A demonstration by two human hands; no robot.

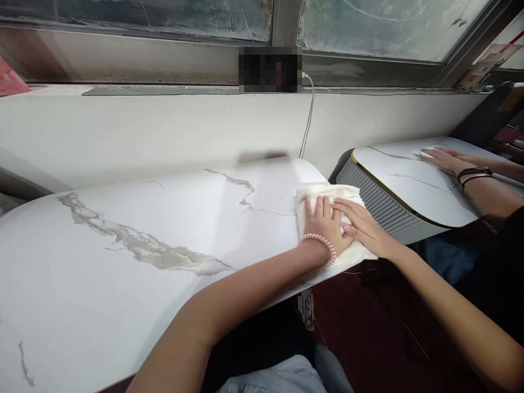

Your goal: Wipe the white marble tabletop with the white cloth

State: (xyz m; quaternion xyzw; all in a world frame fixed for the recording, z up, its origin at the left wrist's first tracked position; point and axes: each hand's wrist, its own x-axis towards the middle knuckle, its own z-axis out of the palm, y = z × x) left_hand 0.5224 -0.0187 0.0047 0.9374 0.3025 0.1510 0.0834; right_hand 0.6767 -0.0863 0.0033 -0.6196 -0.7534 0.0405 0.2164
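A folded white cloth lies over the right end of a white, marble-patterned tabletop. My left hand presses flat on it with fingers spread, a pink coil band round the wrist. Just to its right, my right hand also rests flat on the cloth, fingers stretched out and pointing up and left. The two hands touch or nearly touch at the thumbs. Part of the cloth is hidden under them.
At the right, another person's hands rest on a white cloth on a second marble-patterned table with ribbed sides. A white cable runs down the wall behind from a blurred dark box on the window ledge.
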